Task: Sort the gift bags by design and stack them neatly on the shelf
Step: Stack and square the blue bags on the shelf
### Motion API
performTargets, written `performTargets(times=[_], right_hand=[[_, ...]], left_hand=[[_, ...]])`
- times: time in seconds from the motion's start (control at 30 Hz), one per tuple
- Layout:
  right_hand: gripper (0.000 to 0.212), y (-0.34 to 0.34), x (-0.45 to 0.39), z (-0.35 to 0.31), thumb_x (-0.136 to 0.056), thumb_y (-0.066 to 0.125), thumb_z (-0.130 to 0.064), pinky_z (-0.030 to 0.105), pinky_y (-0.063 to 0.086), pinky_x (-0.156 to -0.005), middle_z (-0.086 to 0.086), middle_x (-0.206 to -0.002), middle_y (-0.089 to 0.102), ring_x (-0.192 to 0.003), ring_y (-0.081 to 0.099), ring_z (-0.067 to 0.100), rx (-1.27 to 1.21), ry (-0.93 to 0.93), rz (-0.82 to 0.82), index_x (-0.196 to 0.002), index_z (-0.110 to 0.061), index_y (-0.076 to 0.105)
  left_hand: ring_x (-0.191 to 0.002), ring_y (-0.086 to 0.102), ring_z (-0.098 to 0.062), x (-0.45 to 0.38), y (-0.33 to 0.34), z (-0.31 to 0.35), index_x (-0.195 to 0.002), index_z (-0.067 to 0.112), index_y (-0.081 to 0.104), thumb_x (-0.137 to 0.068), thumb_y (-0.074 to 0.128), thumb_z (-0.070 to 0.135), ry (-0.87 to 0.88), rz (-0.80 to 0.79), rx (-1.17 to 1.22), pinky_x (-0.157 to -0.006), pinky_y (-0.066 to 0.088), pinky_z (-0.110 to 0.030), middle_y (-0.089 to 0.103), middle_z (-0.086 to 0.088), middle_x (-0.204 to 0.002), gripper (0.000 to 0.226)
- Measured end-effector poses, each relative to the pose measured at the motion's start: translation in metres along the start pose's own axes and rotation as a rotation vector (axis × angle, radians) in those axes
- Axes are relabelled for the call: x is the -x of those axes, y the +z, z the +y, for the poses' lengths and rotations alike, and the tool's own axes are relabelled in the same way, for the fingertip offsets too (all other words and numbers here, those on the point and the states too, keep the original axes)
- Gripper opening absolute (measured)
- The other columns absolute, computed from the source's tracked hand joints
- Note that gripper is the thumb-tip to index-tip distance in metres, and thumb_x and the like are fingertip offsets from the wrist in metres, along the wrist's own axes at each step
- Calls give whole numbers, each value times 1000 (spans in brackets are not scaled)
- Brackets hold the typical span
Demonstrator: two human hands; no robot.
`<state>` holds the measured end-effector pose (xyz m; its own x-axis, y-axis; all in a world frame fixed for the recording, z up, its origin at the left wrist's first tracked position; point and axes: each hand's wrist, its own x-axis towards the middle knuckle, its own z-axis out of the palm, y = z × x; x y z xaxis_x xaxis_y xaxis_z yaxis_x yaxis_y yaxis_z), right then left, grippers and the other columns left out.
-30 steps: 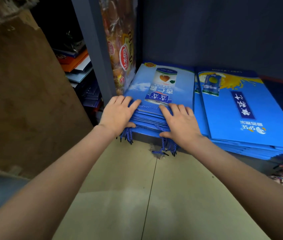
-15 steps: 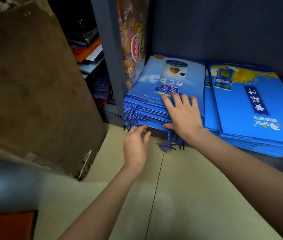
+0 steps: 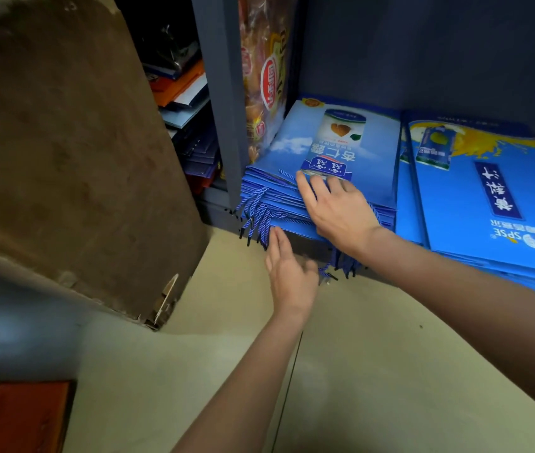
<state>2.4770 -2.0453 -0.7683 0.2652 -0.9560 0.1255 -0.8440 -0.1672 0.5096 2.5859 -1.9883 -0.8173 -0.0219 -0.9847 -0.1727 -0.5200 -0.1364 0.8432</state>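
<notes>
Two stacks of flat blue gift bags lie on the bottom shelf. The left stack (image 3: 374, 148) shows a can with an almond. The right stack (image 3: 462, 207) shows a drink carton and a yellow splash. My right hand (image 3: 336, 210) rests flat on the near end of the left stack, fingers straight. My left hand (image 3: 287, 273) is at the stack's front edge, fingers straight, its fingertips touching the blue rope handles (image 3: 256, 214) that hang over the shelf edge.
A grey shelf post (image 3: 223, 103) stands left of the stack, with a snack packet (image 3: 264, 76) leaning behind it. More flat bags (image 3: 191, 125) fill the neighbouring shelf. A brown board (image 3: 70, 158) leans at left. Beige tiled floor (image 3: 341, 371) lies below; a red item (image 3: 17, 416) sits bottom left.
My left hand came off the top of the left stack and dropped to its front edge by the handles. My right hand stayed on the stack. The view shifted left.
</notes>
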Motion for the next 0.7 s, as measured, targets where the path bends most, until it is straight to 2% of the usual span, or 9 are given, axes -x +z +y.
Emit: performTargets(times=[0.1,0.2,0.27,0.37,0.43,0.47,0.53,0.6,0.7], right_hand=[[83,-8,-4,6,-43,79,-10,23,40,-41,7,-80,61,-57,58,23,-42,-27,14,-120,1,49],[82,-9,7,1,-45,76,-10,22,31,-39,7,-81,59,-55,57,22,-72,-36,61,-121,1,45],[84,-8,16,-9,-43,78,-13,25,38,-41,8,-86,61,-62,58,24,-76,-31,45,-122,0,54],[94,-5,15,-14,-39,82,-30,31,53,-64,10,-100,64,-80,62,26,-95,-7,-22,-126,-3,56],[104,-9,11,-12,-49,80,-43,34,50,-84,13,-115,59,-95,60,28,-61,4,-80,-138,-3,43],[106,-11,10,-11,-57,78,-47,34,47,-89,13,-122,55,-102,57,28,-48,8,-98,-143,-3,34],[108,-14,10,-8,-74,68,-54,34,40,-99,15,-136,41,-115,47,30,-67,-29,-128,-149,-2,10],[110,-16,12,2,-80,59,-59,38,29,-108,16,-147,24,-128,34,32,-168,-60,-168,-149,-6,-8],[108,-17,16,22,-78,62,-59,42,17,-114,10,-155,13,-138,21,32,-406,15,-270,-150,-18,-7]], left_hand=[[-145,5,-20,-3,1,1,-150,11,4,-92,50,6,-52,-54,38,-112,4,-21,-4,1,-159,75],[-146,4,-21,-8,0,6,-150,7,8,-90,51,5,-78,-75,60,-113,1,-22,-1,-5,-159,73],[-145,9,-25,-8,-3,8,-148,4,17,-87,55,5,-65,-82,63,-117,7,-30,7,-11,-158,72],[-145,9,-21,-9,-11,4,-149,7,18,-87,57,5,-100,-122,149,-117,10,-31,8,-6,-158,73],[-145,13,-17,-10,-19,4,-149,9,16,-90,52,4,-107,-130,236,-117,11,-28,12,0,-157,70],[-142,22,-15,-11,-23,7,-148,9,21,-91,51,3,-120,-110,324,-116,17,-28,22,2,-154,65],[-116,46,-7,-11,-30,18,-132,10,43,-91,48,-2,-178,-72,584,-101,32,-21,48,11,-126,43],[-95,50,-10,-12,-36,28,-102,11,50,-90,43,-8,-277,-38,816,-83,39,-20,55,7,-96,24],[-81,52,-15,-19,-45,32,-95,5,47,-89,38,-13,-459,16,1082,-78,44,-22,52,-4,-81,20]])
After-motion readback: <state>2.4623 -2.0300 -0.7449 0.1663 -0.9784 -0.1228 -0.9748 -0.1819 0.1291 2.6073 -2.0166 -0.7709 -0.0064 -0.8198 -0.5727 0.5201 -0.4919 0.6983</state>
